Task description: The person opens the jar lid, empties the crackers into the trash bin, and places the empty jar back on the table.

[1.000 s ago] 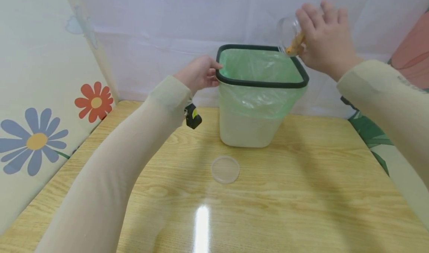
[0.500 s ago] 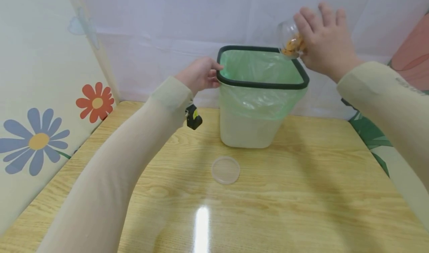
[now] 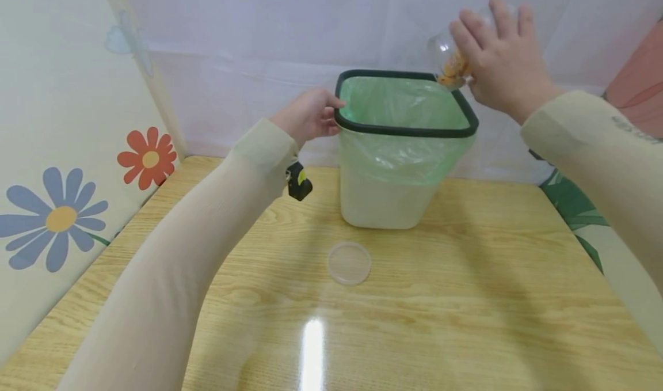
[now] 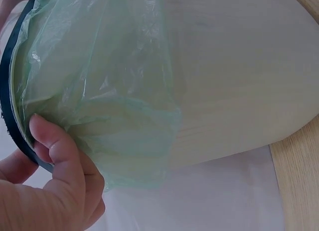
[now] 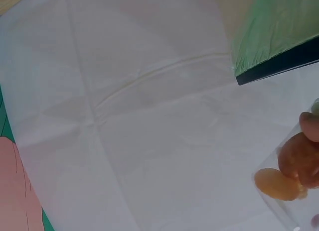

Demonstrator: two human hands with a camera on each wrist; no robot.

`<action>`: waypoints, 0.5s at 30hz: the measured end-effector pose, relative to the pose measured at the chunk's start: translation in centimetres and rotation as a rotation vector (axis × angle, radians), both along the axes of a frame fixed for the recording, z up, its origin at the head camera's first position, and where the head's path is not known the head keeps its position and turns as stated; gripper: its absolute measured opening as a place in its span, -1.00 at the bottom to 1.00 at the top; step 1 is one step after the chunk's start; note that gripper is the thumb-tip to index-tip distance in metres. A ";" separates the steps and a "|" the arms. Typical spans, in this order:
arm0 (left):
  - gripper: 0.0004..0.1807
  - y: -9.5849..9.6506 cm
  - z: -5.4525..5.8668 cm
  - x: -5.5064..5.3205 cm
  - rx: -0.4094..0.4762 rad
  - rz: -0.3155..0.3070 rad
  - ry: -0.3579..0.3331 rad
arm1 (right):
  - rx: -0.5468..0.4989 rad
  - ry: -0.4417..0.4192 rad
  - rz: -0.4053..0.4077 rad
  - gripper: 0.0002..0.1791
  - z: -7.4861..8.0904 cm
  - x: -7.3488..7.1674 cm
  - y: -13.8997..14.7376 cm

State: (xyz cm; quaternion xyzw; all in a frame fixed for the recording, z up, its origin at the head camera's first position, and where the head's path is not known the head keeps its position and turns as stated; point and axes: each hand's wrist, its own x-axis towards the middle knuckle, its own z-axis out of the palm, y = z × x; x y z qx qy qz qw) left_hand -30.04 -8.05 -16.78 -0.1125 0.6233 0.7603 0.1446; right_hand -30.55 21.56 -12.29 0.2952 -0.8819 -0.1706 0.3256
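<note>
A white trash bin (image 3: 380,204) stands on the table, lined with a green plastic bag (image 3: 404,155) under a black rim (image 3: 404,131). My left hand (image 3: 311,114) pinches this rim at its left side; in the left wrist view, curled fingers (image 4: 62,146) lie over the bag's edge. Above the bin's right back corner, my right hand (image 3: 505,68) grips a clear jar (image 3: 440,51), tilted on its side. Orange-brown pieces (image 3: 454,71) lie inside the jar, and the right wrist view shows rounded pieces (image 5: 276,184) near its wall. The palm hides part of the jar.
On the wooden table (image 3: 414,322), a clear round lid (image 3: 349,262) lies flat in front of the bin. White cloth (image 3: 259,45) hangs behind, close to the bin. Flower-patterned panels (image 3: 57,218) border the left side, with a leaf-patterned panel (image 3: 575,207) on the right.
My right hand has risen slightly and tilted the jar a little differently. The orange pieces have shifted inside it. The left hand and the bin look nearly unchanged.
</note>
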 end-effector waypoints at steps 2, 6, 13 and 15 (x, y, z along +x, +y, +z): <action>-0.50 0.0 0.0 0.0 -0.002 0.002 -0.002 | 0.013 -0.003 -0.009 0.00 0.1 0.0 -0.1; -0.50 0.0 -0.1 0.0 -0.013 -0.005 0.006 | 0.026 -0.006 -0.012 -0.02 0.1 0.1 -0.1; -0.52 0.1 -0.1 -0.1 -0.009 -0.008 0.005 | 0.025 -0.019 -0.025 -0.04 0.1 0.0 0.1; -0.52 0.2 -0.2 -0.1 -0.010 -0.008 0.005 | 0.019 -0.018 -0.020 -0.06 0.1 0.0 0.2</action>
